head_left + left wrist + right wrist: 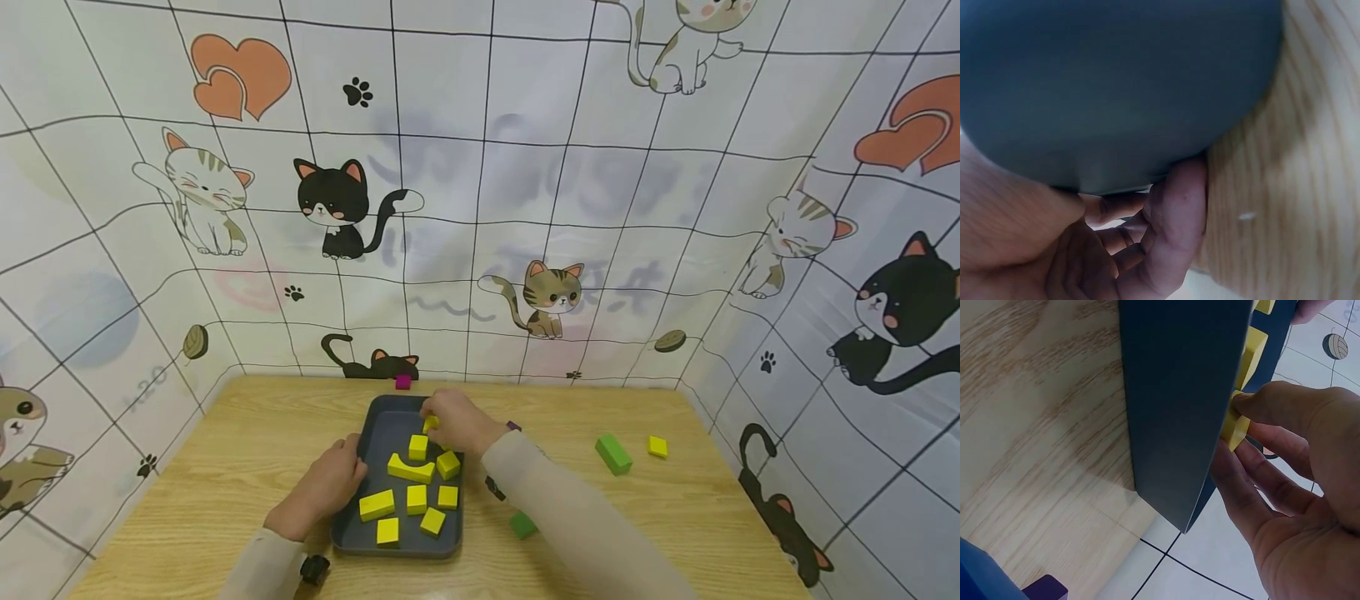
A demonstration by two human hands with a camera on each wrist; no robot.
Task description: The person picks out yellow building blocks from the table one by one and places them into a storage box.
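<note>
A dark grey tray (397, 408) lies lengthwise on the wooden table, with several yellow blocks spread over its floor. My left hand (330, 479) grips the tray's left side; in the left wrist view its fingers (1179, 206) curl against the outer wall (1110, 112). Over the far right corner, my right hand (459, 421) pinches a small yellow block (1235, 428) between thumb and fingers, just inside the rim. An arch-shaped yellow block (410, 470) and a yellow cube (418, 447) lie nearer the tray's middle.
Right of the tray are a long green block (613, 454), a flat yellow block (657, 447) and another green block (522, 524), partly behind the right sleeve. A magenta cube (402, 382) sits by the back wall. The right wrist view shows a blue block (982, 575).
</note>
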